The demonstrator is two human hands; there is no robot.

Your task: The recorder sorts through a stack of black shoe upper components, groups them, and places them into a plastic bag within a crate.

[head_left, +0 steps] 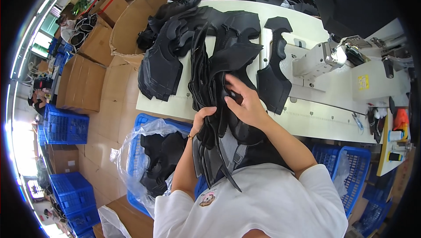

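A thick bundle of black cut panels (204,80) stands on edge in front of me, its lower ends hanging past the table's near edge toward my shirt. My left hand (204,119) is closed round the bundle's lower left side, with the thumb across its front. On the bundle's right side, my right hand (244,102) has its fingers and thumb bent over one of the panels; part of its grip is hidden among them. More black panels (160,73) lie in overlapping stacks on the white table to the left and behind. A single wavy-edged black panel (274,80) lies flat to the right.
A white sewing machine (318,60) stands on the right of the white table (307,121). Blue crates (136,150) sit below at both sides, the left one lined with plastic and holding black pieces. Large cardboard boxes (118,40) border the far left. Scissors (358,123) lie at the right.
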